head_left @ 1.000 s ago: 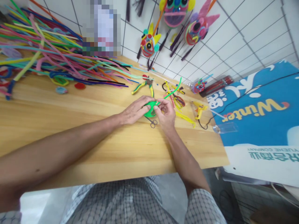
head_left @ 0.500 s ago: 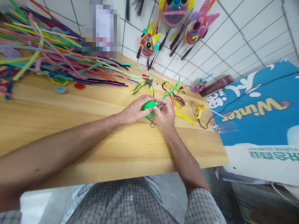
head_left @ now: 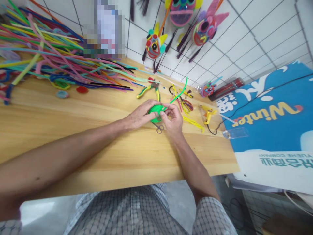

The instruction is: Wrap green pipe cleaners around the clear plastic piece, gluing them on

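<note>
A rounded piece wound from green pipe cleaner (head_left: pixel 156 110) sits between my hands, over the wooden table (head_left: pixel 102 156). From its left side my left hand (head_left: pixel 140 116) grips it, thumb across the front. At its right edge, my right hand (head_left: pixel 174 119) pinches the green strand with thumb and fingers. The strand's loose end (head_left: pixel 184 87) sticks up beyond my right hand. Small scissors (head_left: pixel 160 129) lie just below the green piece, their blades partly hidden. Behind my hands rest pliers (head_left: pixel 149 91) with yellow-green handles, jaws pointing away.
Many coloured pipe cleaners (head_left: pixel 61 58) are heaped at the back left. Right of my hands lie yellow strips (head_left: pixel 194 123), red-handled scissors (head_left: pixel 187 105), a yellow glue gun (head_left: pixel 209 115) with a cable, and a clear plastic bottle (head_left: pixel 234 133). Colourful masks (head_left: pixel 154 45) hang on the tiled wall.
Hands and green piece stay in almost the same place. My left thumb has shifted slightly on the green piece, and the whole view has drifted a little.
</note>
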### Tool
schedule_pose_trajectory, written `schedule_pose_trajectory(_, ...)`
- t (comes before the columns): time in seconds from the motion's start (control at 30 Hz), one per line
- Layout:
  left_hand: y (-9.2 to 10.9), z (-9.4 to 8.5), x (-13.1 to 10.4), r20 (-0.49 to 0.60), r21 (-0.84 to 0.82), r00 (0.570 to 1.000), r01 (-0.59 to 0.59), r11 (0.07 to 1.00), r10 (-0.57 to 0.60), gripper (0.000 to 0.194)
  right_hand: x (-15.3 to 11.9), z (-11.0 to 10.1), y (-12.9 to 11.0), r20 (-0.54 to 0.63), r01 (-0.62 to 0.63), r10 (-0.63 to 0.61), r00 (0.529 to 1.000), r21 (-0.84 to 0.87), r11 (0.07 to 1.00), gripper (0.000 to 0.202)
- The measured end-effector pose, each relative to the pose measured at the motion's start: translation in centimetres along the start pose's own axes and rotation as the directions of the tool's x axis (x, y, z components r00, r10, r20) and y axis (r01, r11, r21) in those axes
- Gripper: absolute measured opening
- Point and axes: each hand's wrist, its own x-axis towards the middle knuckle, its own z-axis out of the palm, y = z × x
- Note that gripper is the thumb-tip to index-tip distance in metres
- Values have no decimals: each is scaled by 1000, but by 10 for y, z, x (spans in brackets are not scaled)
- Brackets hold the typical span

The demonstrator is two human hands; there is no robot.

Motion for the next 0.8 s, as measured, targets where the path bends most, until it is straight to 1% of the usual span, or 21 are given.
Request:
schedule_pose_trajectory(0.23,2,-1,0,12,-21,999,33,999,-33,49,1,0,-1,2,-2,2,1000,-1,1000,25)
schedule_pose_trajectory(0.37,1,0,1,9,5,1000,5,1000,-5,48,1,1,-1,3,6,-6,1000,27,1000,25)
schedule_pose_trajectory(0.57,1,1,1,10,81,999,-36,996,35,49,1,1,0,7,6,-6,1000,10,1000,26)
schedule_pose_trajectory(0.7,7,-1,-1,23,60,1000,-13,998,12,50,1,1,-2,4,6,-6,1000,-13,1000,25)
schedule_pose_trajectory(0.8,9,-3,-1,36,38,999,11,999,-12,54,1,1,-3,7,-1,1,1000,-34,999,26)
